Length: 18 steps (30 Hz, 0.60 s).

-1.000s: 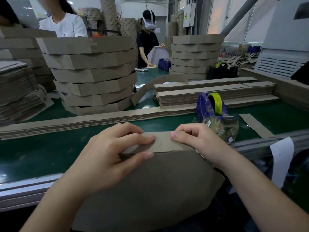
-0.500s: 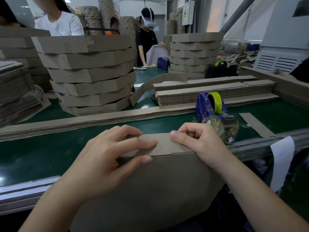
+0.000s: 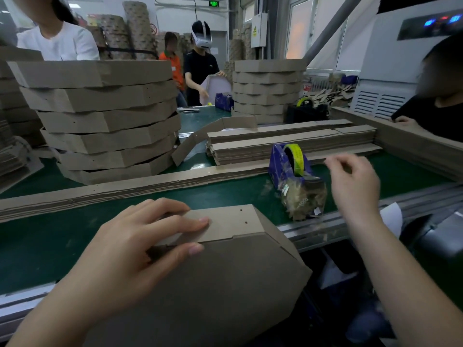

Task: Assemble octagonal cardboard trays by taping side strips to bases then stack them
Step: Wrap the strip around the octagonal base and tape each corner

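We find the tray in hand unfinished. Its base (image 3: 213, 284) leans at the near edge of the green table (image 3: 50, 246), and a side strip (image 3: 233, 219) is folded along its upper edges. The left hand (image 3: 140, 249) lies on the joint with fingers nearly straight: the fingers press the strip and the thumb rests on the base. The right hand (image 3: 353, 181) is in the air just beside the tape dispenser (image 3: 288, 164). It is blurred, its fingers loosely curled, and we cannot tell whether it pinches any tape. We see no tape on the visible joint, so we judge the taping of this tray to be outstanding, and its stacking after that. Finished trays stand in a tall stack (image 3: 105, 116) across the table, with a second stack (image 3: 265, 88) farther off. Flat strips (image 3: 288, 144) lie in piles behind the dispenser, which suggests more trays remain to be made.
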Each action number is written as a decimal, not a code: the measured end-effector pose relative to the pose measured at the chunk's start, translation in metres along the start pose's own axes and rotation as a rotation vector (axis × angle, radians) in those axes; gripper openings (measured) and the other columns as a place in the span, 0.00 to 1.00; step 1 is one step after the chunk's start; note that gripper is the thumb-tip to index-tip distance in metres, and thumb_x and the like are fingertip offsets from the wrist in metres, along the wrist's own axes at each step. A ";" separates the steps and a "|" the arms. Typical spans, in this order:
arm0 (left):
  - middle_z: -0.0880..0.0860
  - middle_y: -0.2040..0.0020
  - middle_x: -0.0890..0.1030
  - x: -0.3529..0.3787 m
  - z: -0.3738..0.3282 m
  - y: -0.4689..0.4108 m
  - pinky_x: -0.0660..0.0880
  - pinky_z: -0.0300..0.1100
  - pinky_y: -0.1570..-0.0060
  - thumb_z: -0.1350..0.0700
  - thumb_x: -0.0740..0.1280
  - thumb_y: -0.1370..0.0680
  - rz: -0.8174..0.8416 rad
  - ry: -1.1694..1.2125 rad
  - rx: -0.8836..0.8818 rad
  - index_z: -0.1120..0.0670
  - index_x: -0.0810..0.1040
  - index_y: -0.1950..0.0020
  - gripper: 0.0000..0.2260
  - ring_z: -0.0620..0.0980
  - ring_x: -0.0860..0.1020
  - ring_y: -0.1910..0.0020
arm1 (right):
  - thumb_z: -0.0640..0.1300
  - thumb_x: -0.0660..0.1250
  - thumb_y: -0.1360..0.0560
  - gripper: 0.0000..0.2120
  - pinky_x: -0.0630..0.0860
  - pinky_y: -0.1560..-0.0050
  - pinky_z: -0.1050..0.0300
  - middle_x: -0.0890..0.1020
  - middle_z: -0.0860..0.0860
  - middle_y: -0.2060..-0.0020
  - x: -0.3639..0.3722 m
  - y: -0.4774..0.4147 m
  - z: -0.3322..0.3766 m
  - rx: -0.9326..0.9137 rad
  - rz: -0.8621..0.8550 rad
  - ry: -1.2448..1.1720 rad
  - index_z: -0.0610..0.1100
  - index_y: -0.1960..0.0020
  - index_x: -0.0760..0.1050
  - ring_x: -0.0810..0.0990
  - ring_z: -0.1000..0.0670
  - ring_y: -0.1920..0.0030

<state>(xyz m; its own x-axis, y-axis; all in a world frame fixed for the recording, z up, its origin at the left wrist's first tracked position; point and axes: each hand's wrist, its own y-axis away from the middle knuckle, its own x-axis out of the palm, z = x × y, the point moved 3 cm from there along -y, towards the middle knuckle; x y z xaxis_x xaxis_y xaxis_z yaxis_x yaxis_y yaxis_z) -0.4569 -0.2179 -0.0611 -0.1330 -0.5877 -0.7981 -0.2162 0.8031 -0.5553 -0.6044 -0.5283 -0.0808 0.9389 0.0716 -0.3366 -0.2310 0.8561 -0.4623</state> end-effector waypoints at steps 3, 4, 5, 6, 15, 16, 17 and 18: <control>0.40 0.45 0.78 0.002 -0.003 -0.004 0.78 0.53 0.54 0.38 0.61 0.24 0.005 -0.004 0.001 0.41 0.82 0.43 0.16 0.46 0.79 0.48 | 0.58 0.61 0.22 0.14 0.69 0.60 0.55 0.80 0.50 0.53 0.016 -0.020 -0.026 0.297 0.266 0.087 0.50 0.52 0.79 0.74 0.53 0.59; 0.40 0.45 0.78 0.002 -0.003 -0.004 0.78 0.53 0.54 0.38 0.61 0.24 0.007 -0.010 0.002 0.41 0.82 0.43 0.16 0.47 0.79 0.48 | 0.59 0.62 0.23 0.14 0.66 0.64 0.57 0.79 0.52 0.59 0.020 -0.021 -0.028 0.350 0.301 0.046 0.51 0.53 0.79 0.73 0.54 0.61; 0.40 0.45 0.78 0.002 -0.003 -0.005 0.78 0.53 0.55 0.38 0.61 0.24 0.008 -0.013 0.000 0.40 0.82 0.43 0.16 0.47 0.79 0.48 | 0.60 0.63 0.23 0.13 0.63 0.67 0.58 0.76 0.54 0.64 0.023 -0.021 -0.029 0.387 0.302 0.015 0.52 0.53 0.79 0.71 0.55 0.64; 0.40 0.45 0.78 0.002 -0.003 -0.005 0.78 0.53 0.54 0.38 0.61 0.24 0.006 -0.011 -0.003 0.40 0.82 0.43 0.16 0.47 0.79 0.48 | 0.60 0.65 0.25 0.11 0.61 0.69 0.59 0.72 0.56 0.67 0.025 -0.022 -0.029 0.418 0.291 0.002 0.53 0.53 0.77 0.68 0.55 0.66; 0.38 0.45 0.77 0.003 -0.002 -0.006 0.79 0.53 0.55 0.37 0.61 0.25 -0.002 -0.015 -0.029 0.38 0.81 0.43 0.16 0.46 0.79 0.48 | 0.39 0.74 0.30 0.03 0.61 0.84 0.70 0.75 0.53 0.82 0.027 -0.023 -0.020 0.727 0.175 -0.452 0.40 0.60 0.80 0.67 0.60 0.87; 0.38 0.45 0.77 0.004 -0.001 -0.006 0.79 0.53 0.55 0.37 0.60 0.25 0.001 -0.022 -0.030 0.38 0.81 0.43 0.16 0.46 0.79 0.49 | 0.38 0.73 0.30 0.04 0.61 0.85 0.71 0.74 0.55 0.84 0.028 -0.022 -0.021 0.745 0.163 -0.488 0.41 0.60 0.79 0.66 0.60 0.88; 0.37 0.45 0.77 0.004 -0.001 -0.006 0.79 0.53 0.55 0.36 0.60 0.25 0.003 -0.028 -0.030 0.38 0.81 0.43 0.16 0.46 0.79 0.49 | 0.39 0.74 0.30 0.06 0.61 0.85 0.70 0.72 0.56 0.86 0.028 -0.021 -0.021 0.759 0.149 -0.520 0.41 0.61 0.77 0.66 0.60 0.88; 0.37 0.45 0.77 0.004 -0.001 -0.006 0.79 0.52 0.55 0.36 0.60 0.24 0.006 -0.032 -0.028 0.38 0.81 0.43 0.16 0.46 0.79 0.48 | 0.40 0.74 0.30 0.07 0.62 0.84 0.70 0.72 0.56 0.86 0.027 -0.020 -0.021 0.764 0.134 -0.549 0.42 0.62 0.76 0.67 0.60 0.87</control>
<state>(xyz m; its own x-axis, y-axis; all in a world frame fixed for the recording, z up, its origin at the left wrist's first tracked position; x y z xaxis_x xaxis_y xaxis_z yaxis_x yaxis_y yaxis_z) -0.4569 -0.2252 -0.0611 -0.1032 -0.5790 -0.8088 -0.2429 0.8032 -0.5440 -0.5793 -0.5544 -0.0982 0.9503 0.2576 0.1750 -0.2988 0.9126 0.2793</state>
